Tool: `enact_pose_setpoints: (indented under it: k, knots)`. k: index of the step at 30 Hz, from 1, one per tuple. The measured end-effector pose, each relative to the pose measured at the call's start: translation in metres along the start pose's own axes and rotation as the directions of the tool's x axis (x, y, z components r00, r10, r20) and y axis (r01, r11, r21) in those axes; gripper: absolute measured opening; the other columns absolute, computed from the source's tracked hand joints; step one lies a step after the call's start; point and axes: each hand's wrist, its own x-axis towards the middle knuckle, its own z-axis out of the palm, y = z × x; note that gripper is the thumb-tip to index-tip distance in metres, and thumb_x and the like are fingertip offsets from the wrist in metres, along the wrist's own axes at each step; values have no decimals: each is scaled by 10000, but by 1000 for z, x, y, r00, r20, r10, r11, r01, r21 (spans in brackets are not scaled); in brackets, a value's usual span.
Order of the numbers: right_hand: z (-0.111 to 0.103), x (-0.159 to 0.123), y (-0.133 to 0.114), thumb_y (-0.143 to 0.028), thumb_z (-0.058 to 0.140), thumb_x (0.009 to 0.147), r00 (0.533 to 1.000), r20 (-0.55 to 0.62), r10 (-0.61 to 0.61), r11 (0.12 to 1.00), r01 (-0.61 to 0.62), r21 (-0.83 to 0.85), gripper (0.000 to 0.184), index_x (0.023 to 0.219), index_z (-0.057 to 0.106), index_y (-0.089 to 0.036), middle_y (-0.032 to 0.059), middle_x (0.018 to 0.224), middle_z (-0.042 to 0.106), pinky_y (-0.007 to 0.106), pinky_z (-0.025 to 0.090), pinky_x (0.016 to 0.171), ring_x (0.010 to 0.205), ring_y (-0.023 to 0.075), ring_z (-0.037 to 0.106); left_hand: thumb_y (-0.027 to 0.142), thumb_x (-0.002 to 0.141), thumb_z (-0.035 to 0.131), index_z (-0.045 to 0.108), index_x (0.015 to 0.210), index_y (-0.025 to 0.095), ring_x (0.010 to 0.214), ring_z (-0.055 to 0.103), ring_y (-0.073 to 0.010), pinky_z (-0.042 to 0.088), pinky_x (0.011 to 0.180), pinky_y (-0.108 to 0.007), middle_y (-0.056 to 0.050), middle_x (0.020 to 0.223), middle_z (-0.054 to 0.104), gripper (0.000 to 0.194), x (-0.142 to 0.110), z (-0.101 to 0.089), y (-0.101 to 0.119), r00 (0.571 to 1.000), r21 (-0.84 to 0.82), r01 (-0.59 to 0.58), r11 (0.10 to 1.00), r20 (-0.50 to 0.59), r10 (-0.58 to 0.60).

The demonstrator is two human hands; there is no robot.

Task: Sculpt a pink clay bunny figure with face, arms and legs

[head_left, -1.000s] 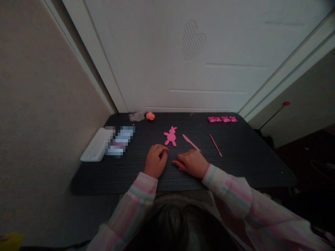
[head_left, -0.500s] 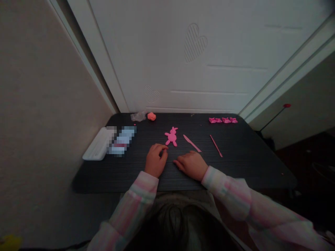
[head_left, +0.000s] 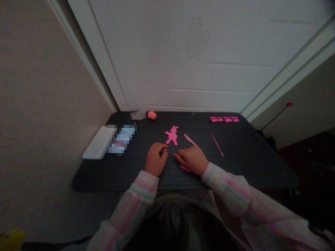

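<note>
My left hand (head_left: pixel 156 159) rests on the dark table just below a flat pink clay rabbit (head_left: pixel 172 136). Its fingers are curled, thumb and index close together; whether something small is between them I cannot make out. My right hand (head_left: pixel 193 160) lies low over the table, palm down, fingers reaching left. From under its near side sticks out a pink clay strip (head_left: pixel 184 168), the rest covered by the hand. Just beyond that hand lies a pink modelling knife (head_left: pixel 190 139), its lower end hidden. Farther right is a thin pink modelling stick (head_left: pixel 217 145).
Along the back edge are crumpled clear plastic (head_left: pixel 138 115), an orange clay lump (head_left: pixel 152 115) and several pink pieces (head_left: pixel 224 119). A white box (head_left: pixel 99 143) and a blurred-out phone-like item (head_left: pixel 122 140) lie left. A white door (head_left: pixel 162 52) stands behind the table (head_left: pixel 243 167).
My right hand has shifted slightly forward, uncovering part of the pink strip and covering the knife's lower end. My left hand has stayed nearly still. The view has tilted slightly.
</note>
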Motion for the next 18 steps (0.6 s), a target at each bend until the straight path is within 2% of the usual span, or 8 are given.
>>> enact_pose_setpoints:
  k: [4,10,18]
  knots:
    - [3,0,-3,-396,316,869,996,37,-75,997,76,-7,407,712,605,-156,83,676,660,265,297,593,639,165,598,117,742,453,579,766,173,818,548,-159,441,734,-291,-33,808,593,141,0,0,-1,1000,-6,7,1000,-2,-7]
    - [7,-2,-7,-390,328,869,994,63,-93,996,93,-8,389,734,608,-155,83,693,666,269,310,623,651,163,604,115,744,451,580,767,167,832,544,-160,440,742,-296,-37,820,592,141,0,2,-2,1000,-20,4,1000,-9,-4]
    - [-1,2,2,-423,222,892,998,21,53,998,-53,-20,477,705,601,-202,29,661,663,247,283,513,600,140,603,99,736,459,585,753,154,798,555,-156,447,713,-286,-39,788,592,139,0,0,-3,999,-31,-16,999,-40,15]
